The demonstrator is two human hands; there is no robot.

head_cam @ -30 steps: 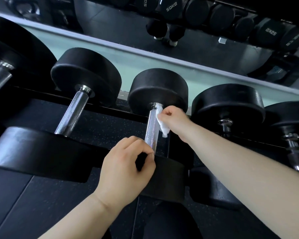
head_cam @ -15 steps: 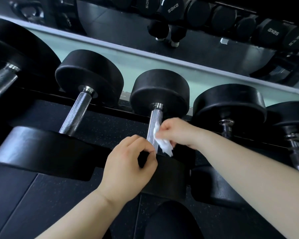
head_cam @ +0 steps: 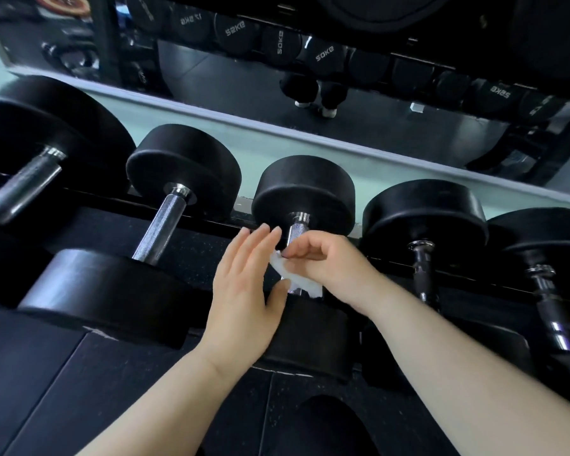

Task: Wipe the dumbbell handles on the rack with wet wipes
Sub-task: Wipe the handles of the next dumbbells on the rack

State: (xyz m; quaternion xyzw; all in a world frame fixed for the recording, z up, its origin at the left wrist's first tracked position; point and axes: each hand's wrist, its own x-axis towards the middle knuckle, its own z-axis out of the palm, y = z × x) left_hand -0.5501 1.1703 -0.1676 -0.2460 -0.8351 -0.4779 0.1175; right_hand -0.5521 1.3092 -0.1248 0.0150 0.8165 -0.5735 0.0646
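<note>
Several black dumbbells lie side by side on the rack. The middle dumbbell (head_cam: pixel 305 192) has a knurled steel handle (head_cam: pixel 296 229), mostly hidden behind my hands. My right hand (head_cam: pixel 326 261) pinches a white wet wipe (head_cam: pixel 298 280) against that handle. My left hand (head_cam: pixel 244 284) is just left of the handle, fingers straight and spread, its thumb touching the wipe's lower edge. It grips nothing. The near head (head_cam: pixel 306 337) of this dumbbell sits under my wrists.
A larger dumbbell with a bare handle (head_cam: pixel 160 228) lies to the left, and a still bigger one (head_cam: pixel 20 189) at the far left. Two smaller dumbbells (head_cam: pixel 422 268) lie to the right. A mirror (head_cam: pixel 375 126) behind the rack reflects more dumbbells.
My left hand has let go of the dumbbell's near head, opened and risen beside the handle. My right hand slid the wipe down the handle from the far collar.
</note>
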